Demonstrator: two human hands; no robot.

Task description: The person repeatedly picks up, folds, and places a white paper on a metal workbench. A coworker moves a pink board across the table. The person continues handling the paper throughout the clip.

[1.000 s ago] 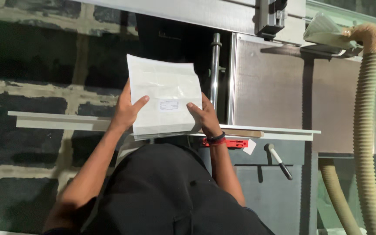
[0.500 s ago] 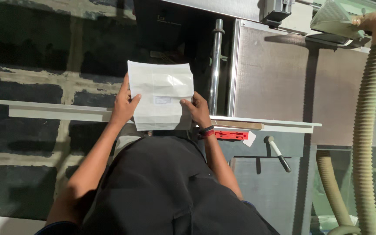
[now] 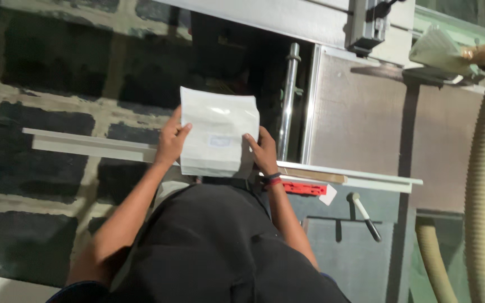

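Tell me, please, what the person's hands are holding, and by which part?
A white panel, held flat by its two side edges: left hand on its left edge, right hand on its right edge.

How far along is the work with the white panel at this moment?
Done: the flat white rectangular panel lies across the long white rail, beside the upright steel rod. In hand: left hand and right hand press its lower side edges. Left: nothing shows a cut or trim yet; the panel's edges look whole.
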